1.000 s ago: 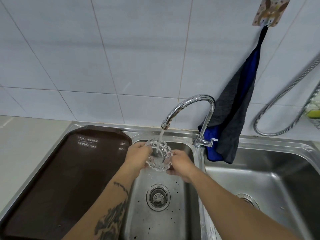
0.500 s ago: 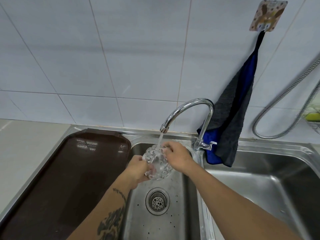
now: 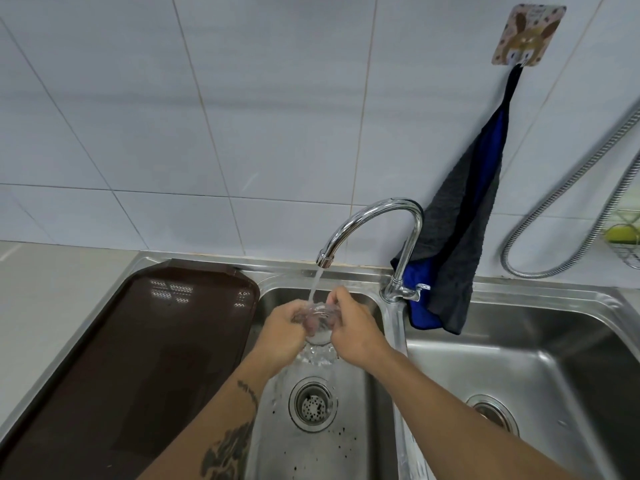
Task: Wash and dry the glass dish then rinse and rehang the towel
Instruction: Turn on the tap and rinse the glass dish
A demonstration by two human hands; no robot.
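A clear, knobbly glass dish (image 3: 317, 341) is held between both hands under running water from the chrome tap (image 3: 374, 223), over the left sink basin (image 3: 360, 441). My left hand (image 3: 282, 336) grips its left side. My right hand (image 3: 349, 330) covers its right side, fingers up at the rim. Most of the dish is hidden by the hands. A grey and blue towel (image 3: 460, 244) hangs from a patterned wall hook (image 3: 528, 34) behind the tap.
A dark brown tray (image 3: 114, 368) lies on the drainboard to the left. The right sink basin (image 3: 540, 382) has its own drain. A metal hose (image 3: 568, 199) loops on the tiled wall, beside a wire rack (image 3: 627, 244) at the right edge.
My right hand slid from the dish's top rim down onto its right side, and the dish turned in both hands under the stream.
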